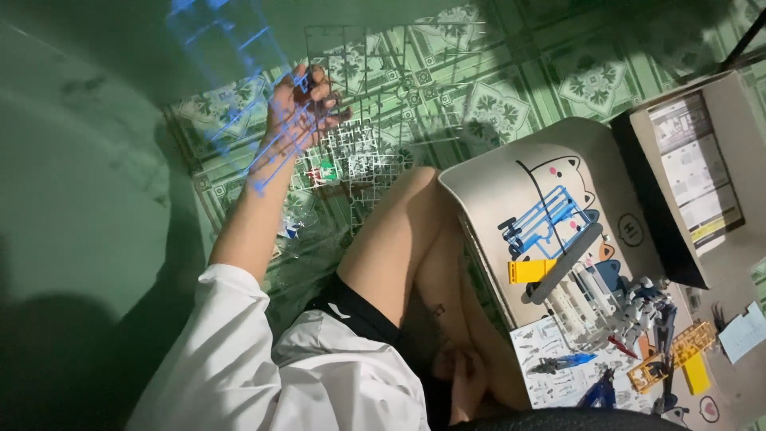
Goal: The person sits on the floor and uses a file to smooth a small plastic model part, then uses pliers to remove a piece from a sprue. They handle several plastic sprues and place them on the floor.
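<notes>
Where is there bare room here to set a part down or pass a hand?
Free: the lap table's pale corner near the knee, and tiled floor beyond it. Crowded: the table's near end around the model figure, and the sprue pile under the left hand.

The left hand (pixel 302 104) is half lost behind a see-through blue parts frame (pixel 275 152) it's gripping, so you can't really make out how the fingers sit, and the pile of clear and white parts frames (pixel 351 156) on the floor under it is too fine and tangled to tell one from another. The right hand (pixel 467 375) is down in the shadow by the legs, dim and partly cut off by a dark edge at the bottom, so whether it's holding anything is anyone's guess. The open box (pixel 718 104) runs off the right edge, and the small robot model (pixel 650 307) on the lap table (pixel 495 172) is too tiny to read its details.
</notes>
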